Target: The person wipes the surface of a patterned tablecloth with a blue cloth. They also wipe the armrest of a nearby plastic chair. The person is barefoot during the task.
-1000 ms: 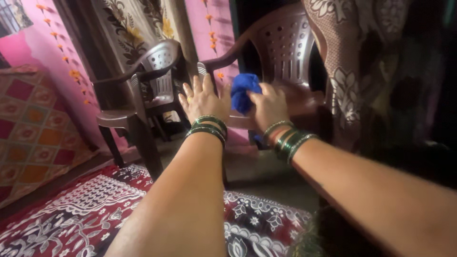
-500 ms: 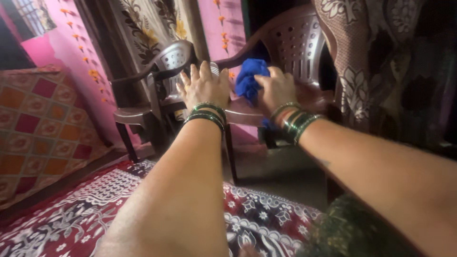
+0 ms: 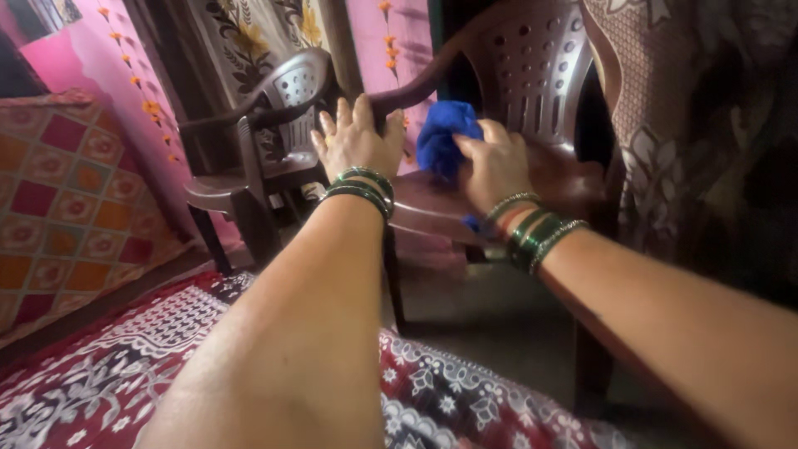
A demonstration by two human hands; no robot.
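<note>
My right hand presses a bunched blue cloth onto the seat of a brown plastic chair. My left hand rests on that chair's left armrest, fingers wrapped over the rail. Both wrists wear green bangles. The cloth sits between the two hands, partly covered by my right fingers, and a small blue end shows below my right wrist.
A second brown plastic chair stands to the left, against a pink wall with a floral curtain. A checked cushion or mattress lies at far left. A red patterned rug covers the floor. Patterned brown fabric hangs at right.
The view has drawn closer to the chair. My left hand has shifted onto the armrest and closed over it, while my right hand keeps the blue cloth on the seat.
</note>
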